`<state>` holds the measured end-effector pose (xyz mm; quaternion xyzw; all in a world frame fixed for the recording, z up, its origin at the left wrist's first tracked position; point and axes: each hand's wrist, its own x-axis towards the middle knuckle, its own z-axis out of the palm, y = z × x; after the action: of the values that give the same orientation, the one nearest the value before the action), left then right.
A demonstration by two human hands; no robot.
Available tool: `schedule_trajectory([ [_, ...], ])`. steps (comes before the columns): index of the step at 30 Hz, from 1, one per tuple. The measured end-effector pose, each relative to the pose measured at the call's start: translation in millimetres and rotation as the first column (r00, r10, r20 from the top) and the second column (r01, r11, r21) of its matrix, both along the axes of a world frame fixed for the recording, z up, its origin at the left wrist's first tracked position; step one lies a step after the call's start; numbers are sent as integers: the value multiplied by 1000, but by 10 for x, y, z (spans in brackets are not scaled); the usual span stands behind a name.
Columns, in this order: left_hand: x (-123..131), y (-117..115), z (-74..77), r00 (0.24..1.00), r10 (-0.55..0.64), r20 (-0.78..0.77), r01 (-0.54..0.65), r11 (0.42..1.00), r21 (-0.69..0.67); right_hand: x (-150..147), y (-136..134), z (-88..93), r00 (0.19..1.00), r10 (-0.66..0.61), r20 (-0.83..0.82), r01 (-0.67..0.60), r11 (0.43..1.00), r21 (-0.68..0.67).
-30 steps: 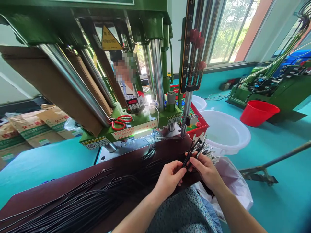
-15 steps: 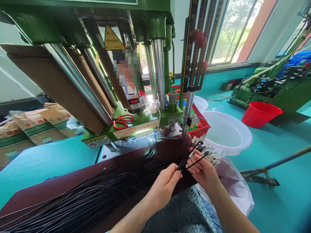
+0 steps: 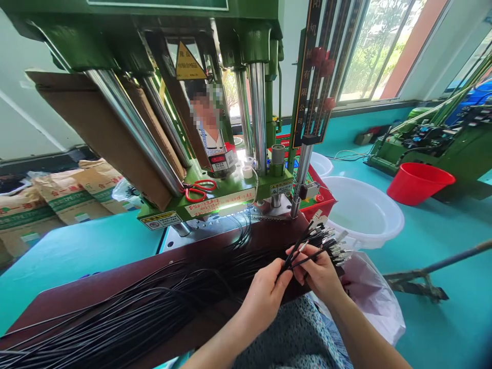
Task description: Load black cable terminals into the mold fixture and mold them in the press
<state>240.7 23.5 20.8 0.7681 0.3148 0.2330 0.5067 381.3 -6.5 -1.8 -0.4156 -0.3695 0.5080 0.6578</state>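
Cables (image 3: 303, 251) pinched between both hands

Your left hand (image 3: 265, 300) and right hand (image 3: 317, 274) grip them closed, metal connectors (image 3: 332, 246) fanning out beyond your fingers, just past the green machine (image 3: 230, 197).

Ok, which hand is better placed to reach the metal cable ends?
The right hand probably: it sits beside the metal cable ends, while the left hand grips the black cables further back.
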Motion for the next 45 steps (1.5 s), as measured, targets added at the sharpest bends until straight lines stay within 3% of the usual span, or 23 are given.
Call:
schedule_trajectory([
  [3,41,29,78,998,12,-67,-5,995,102,36,5,49,999,40,1,-40,997,59],
  [6,120,100,254,990,-43,-134,73,972,225,110,34,150,1000,-14,28,11,996,84],
  [12,258,361,645,973,11,-230,112,851,513,294,146,379,982,-120,149,92,980,178],
  [16,292,556,707,975,45,-217,79,844,530,389,252,435,923,-264,280,223,960,171],
  [20,288,657,690,976,67,-207,52,851,522,451,344,517,934,-356,34,349,928,134],
  [23,274,669,660,986,49,-161,39,863,504,476,382,607,888,-425,-175,451,878,157],
  [25,272,663,617,995,6,-102,38,906,421,498,389,644,879,-427,-214,463,871,165],
  [28,282,624,508,988,-152,6,152,988,36,560,369,638,908,-381,-177,408,898,161],
  [31,277,500,357,962,-257,88,272,920,-281,620,309,578,973,-211,-90,222,965,138],
  [34,220,277,183,958,-271,96,286,860,-422,621,185,470,997,52,56,-58,992,114],
  [36,154,131,79,931,-361,48,336,802,-494,603,50,349,967,206,148,-219,973,72],
  [37,119,81,38,912,-410,13,368,803,-469,600,-33,271,947,265,180,-276,960,42],
  [39,70,64,-30,900,-428,-88,395,883,-254,620,-213,86,932,298,208,-303,953,-8],
  [41,75,170,-99,942,-259,-211,284,954,94,670,-383,-106,967,183,180,-177,983,-50],
  [43,145,367,-195,953,-11,-302,125,924,362,721,-506,-260,993,32,114,-19,993,-115],
  [45,269,587,-309,912,137,-386,73,873,483,745,-568,-344,998,-38,42,45,982,-183],
])
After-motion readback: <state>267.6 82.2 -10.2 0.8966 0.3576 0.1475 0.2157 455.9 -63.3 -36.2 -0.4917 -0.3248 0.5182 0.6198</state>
